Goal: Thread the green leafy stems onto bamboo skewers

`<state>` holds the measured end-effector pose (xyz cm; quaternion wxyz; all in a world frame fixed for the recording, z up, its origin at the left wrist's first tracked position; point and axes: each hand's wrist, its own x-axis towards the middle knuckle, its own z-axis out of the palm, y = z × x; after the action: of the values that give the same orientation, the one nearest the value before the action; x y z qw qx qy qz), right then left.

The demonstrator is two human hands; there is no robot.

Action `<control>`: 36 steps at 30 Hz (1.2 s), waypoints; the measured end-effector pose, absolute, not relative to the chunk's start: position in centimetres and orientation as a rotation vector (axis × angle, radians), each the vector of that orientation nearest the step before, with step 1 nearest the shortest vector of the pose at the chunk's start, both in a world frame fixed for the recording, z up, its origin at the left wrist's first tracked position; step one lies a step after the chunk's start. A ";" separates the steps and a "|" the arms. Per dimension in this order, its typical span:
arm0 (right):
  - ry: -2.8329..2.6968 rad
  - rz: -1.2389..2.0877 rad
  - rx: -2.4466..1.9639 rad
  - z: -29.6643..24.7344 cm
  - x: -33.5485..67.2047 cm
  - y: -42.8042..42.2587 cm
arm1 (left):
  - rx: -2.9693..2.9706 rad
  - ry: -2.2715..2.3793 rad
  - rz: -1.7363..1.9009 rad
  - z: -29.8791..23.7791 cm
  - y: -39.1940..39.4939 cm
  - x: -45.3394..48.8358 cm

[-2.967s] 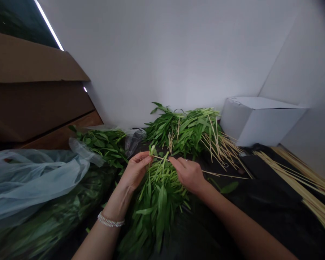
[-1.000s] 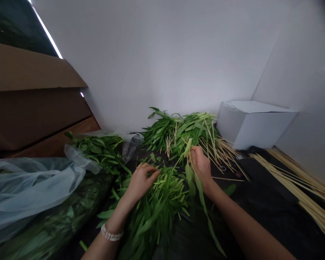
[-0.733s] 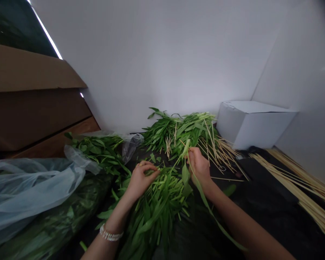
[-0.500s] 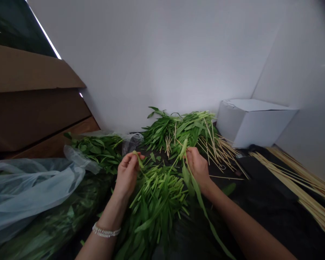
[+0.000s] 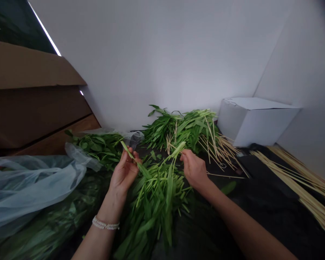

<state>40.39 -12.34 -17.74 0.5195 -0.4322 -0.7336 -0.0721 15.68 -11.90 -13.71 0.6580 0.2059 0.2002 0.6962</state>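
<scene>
My left hand [image 5: 126,167] holds a leafy green stalk [image 5: 127,150] between thumb and fingers, its pale cut end pointing up and left. My right hand [image 5: 194,169] is closed on a thin bamboo skewer, mostly hidden by the fingers and greens. Pale stems of leafy greens [image 5: 178,148] sit on the skewer at the fingertips, their long leaves hanging down. Below and between both hands lies a loose heap of cut leafy greens [image 5: 154,202].
Behind the hands, bundled greens [image 5: 189,126] with bamboo skewers [image 5: 219,148] lie against the white wall. A white box [image 5: 260,121] stands behind right, near long bamboo sticks [image 5: 295,184]. To the left are plastic bags [image 5: 38,184] of greens and a cardboard box [image 5: 29,72].
My left hand has turned palm-up, and its stalk now points up and left. My right hand has shifted slightly left; the long leaves under it now hang toward the heap.
</scene>
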 end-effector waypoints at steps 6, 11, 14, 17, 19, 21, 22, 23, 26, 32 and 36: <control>-1.733 -0.146 -1.041 -17.8 40.2 -12.6 | 0.472 0.297 1.556 -12.8 -13.2 15.5; -1.759 -0.147 -1.011 -17.8 39.6 -13.1 | 0.685 0.464 1.423 -13.4 -14.0 16.3; -1.840 -0.204 -0.955 -18.0 39.2 -13.3 | 0.714 0.571 1.342 -14.1 -13.3 16.7; -1.931 -0.288 -0.922 -18.3 38.9 -13.2 | 0.671 0.717 1.357 -14.9 -12.3 16.9; -1.991 -0.340 -0.934 -18.5 38.8 -13.2 | 0.658 0.791 1.371 -15.3 -11.9 16.9; -2.043 -0.374 -0.954 -18.6 38.7 -13.1 | 0.677 0.823 1.384 -15.6 -11.8 17.1; -2.060 -0.382 -0.966 -18.6 38.7 -13.1 | 0.700 0.829 1.389 -15.7 -11.9 17.2; -2.073 -0.385 -0.978 -18.6 38.7 -13.1 | 0.727 0.832 1.394 -15.7 -12.0 17.3; -2.092 -0.389 -1.011 -18.6 38.6 -13.3 | 0.793 0.845 1.394 -15.7 -12.3 17.8; -2.123 -0.411 -1.011 -18.5 38.4 -13.5 | 0.810 0.913 1.404 -15.7 -12.4 18.2; -2.130 -0.417 -1.029 -18.6 38.4 -13.5 | 0.842 0.953 1.414 -15.6 -12.5 18.2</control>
<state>38.39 -13.48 -18.62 0.3614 -0.3995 -0.8268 -0.1618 18.18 -12.46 -15.59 0.5807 0.3605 0.4080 0.6053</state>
